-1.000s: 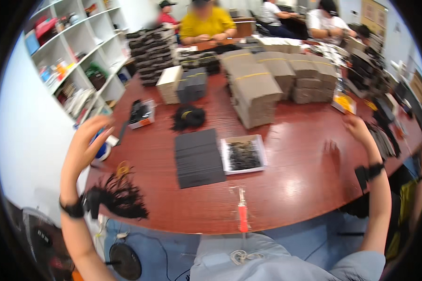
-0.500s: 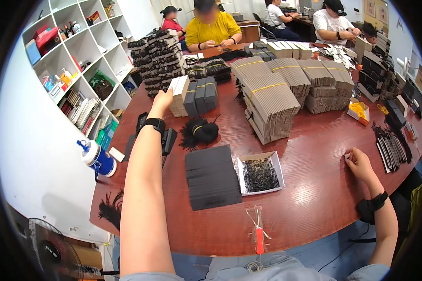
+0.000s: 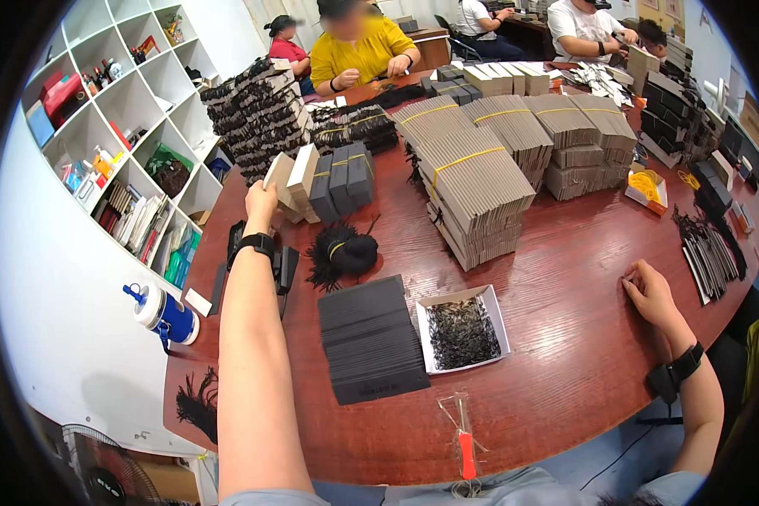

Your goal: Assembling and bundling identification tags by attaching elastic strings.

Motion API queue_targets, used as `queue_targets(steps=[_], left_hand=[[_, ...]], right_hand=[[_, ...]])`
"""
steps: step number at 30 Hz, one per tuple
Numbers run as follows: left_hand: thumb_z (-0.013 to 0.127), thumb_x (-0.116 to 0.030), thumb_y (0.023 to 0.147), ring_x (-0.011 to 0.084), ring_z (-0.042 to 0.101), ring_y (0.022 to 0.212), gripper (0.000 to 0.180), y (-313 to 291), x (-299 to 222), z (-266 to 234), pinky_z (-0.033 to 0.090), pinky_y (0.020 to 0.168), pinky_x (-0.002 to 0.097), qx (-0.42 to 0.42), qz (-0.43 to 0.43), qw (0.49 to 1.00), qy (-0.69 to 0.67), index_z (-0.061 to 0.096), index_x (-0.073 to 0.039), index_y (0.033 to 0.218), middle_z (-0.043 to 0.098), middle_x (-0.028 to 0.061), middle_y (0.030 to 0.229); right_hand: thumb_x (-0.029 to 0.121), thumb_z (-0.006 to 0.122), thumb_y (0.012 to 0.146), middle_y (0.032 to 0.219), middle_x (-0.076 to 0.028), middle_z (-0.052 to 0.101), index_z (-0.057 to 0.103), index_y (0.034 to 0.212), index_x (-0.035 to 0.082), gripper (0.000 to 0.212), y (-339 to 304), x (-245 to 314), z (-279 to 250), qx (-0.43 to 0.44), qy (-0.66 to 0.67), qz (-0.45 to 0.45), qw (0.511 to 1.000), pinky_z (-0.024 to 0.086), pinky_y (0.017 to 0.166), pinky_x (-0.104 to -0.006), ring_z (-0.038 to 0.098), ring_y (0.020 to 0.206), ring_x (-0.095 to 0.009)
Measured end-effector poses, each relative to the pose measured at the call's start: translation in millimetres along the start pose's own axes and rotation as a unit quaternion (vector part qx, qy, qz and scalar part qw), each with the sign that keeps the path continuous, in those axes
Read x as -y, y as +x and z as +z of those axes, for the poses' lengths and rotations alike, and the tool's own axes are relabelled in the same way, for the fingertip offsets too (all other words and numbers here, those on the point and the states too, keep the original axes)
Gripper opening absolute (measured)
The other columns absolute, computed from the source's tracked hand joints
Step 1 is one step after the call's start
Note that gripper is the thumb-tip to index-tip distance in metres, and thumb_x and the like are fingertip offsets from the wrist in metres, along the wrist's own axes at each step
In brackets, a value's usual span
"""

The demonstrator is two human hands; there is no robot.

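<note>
Stretched out to the far left of the table, my left hand (image 3: 262,200) is closed on a block of stacked beige-grey cards (image 3: 280,180). The block leans beside a white-topped stack (image 3: 303,174), a narrow gap showing between their tops. Dark grey card stacks (image 3: 341,181) stand just to the right of these. Over on the right, my right hand (image 3: 649,293) rests on the table, fingers curled in; whatever lies between the fingertips is hidden. Nearer me are a fanned set of black cards (image 3: 371,337) and a white box (image 3: 508,325) of small black pieces.
Banded grey card stacks (image 3: 481,177) fill the middle. A black tassel bundle (image 3: 346,253) lies behind the black cards; a red-handled tool (image 3: 467,455) is at the near edge. A blue-white bottle (image 3: 170,316) stands left, a box of yellow bands (image 3: 647,190) right. Co-workers sit across.
My left hand has drawn the beige-grey block slightly left, so it parts from the white-topped stack. The view has shifted a little; my right hand stays at its spot.
</note>
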State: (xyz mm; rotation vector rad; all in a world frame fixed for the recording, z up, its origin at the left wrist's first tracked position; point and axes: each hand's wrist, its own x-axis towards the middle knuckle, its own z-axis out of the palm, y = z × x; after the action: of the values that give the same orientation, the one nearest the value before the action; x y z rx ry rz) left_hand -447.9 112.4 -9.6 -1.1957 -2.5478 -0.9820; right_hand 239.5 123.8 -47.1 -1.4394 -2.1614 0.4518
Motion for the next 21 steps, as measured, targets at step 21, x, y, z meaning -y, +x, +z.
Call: queue_targets(steps=[21], left_hand=[[0.058,0.004,0.070,0.0346,0.053,0.095,0.050,-394,-76,-247,0.043,0.082,0.0347,0.067,0.384,0.921,0.000,0.044,0.004,0.118,0.053,0.0207,0.108]], right_hand=[[0.007,0.057,0.081,0.083,-0.005,0.060,0.057,0.096,0.002,0.017,-118,166,-33,0.190,0.314,-0.205,0.907,0.047,0.062,-0.0241,0.057,0.074,-0.010]])
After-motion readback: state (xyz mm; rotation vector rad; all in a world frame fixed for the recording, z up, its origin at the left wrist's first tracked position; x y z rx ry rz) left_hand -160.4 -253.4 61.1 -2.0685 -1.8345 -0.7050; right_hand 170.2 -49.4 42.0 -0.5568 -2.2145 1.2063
